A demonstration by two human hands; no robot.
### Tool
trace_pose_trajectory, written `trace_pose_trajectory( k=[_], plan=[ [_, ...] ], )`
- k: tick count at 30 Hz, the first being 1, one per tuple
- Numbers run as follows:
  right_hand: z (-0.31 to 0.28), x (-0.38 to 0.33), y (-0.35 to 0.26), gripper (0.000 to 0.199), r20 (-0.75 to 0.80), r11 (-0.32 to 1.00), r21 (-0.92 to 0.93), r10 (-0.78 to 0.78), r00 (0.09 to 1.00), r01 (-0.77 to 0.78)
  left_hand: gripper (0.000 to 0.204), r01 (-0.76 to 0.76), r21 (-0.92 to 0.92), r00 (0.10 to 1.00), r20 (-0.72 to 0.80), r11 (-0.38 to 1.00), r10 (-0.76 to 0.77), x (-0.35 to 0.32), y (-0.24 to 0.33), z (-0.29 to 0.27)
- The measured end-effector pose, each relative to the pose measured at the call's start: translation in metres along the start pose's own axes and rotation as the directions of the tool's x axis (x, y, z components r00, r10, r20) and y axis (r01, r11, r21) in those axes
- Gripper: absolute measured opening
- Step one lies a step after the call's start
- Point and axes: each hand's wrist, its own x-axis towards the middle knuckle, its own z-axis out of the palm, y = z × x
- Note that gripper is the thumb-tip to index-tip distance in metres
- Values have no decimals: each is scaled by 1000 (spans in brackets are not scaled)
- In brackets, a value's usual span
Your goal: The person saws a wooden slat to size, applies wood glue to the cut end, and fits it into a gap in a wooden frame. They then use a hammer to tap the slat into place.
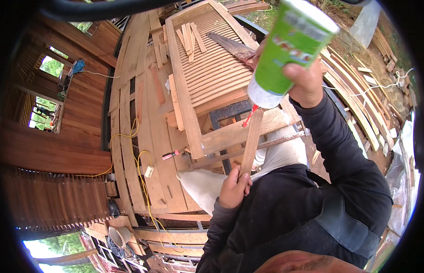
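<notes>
You are looking down from your head at your own 2 hands, with dark sleeves running up from the lower edge. Your right hand (pixel 305 79) is raised high near the top of the view, its grip wrapped closed around a green and white glue bottle (pixel 287 50) that is tipped nozzle-down. The bottle's thin red nozzle (pixel 249 116) points at the upper end of a narrow wooden strip (pixel 252 139) and appears to touch it or sit just above it; you cannot tell which. Your left hand (pixel 233 187) is lower, near the middle of the view, its grip closed around the bottom end of that same strip, which stands close to upright and leans slightly to the right. Behind the strip sits a slatted wooden panel (pixel 212 68), lying on a dark metal-framed surface (pixel 230 111). Several short loose slats (pixel 190 38) lie on top of the panel, and a hand saw (pixel 232 45) rests across its upper right part. Below the panel, a plank floor (pixel 148 150) runs away to the left, with a yellow cord (pixel 141 175) looping across it. Your light trouser leg (pixel 207 186) shows just to the left of your left hand.
</notes>
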Motion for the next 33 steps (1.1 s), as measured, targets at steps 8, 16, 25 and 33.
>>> trace_pose_trajectory(
  k=[8, 16, 25, 33],
  plan=[
    [-10, 0, -6, 86, 41, 988, -96, -120, 992, 123, 26, 13, 22, 1000, -4, 1000, -13, -6, 1, 1],
    [-1, -1, -4, 55, 65, 987, -158, -21, 998, 31, 27, -36, 2, 999, 20, 999, 35, -7, 0, 2],
    [2, 3, -3, 57, 42, 993, -115, 16, 999, -11, 30, -18, 19, 1000, 25, 1000, 18, -12, -1, 1],
    [4, 8, 1, 55, 60, 996, -78, -40, 997, 44, 31, -6, 68, 999, 33, 998, 4, -13, -3, 1]
  ],
)
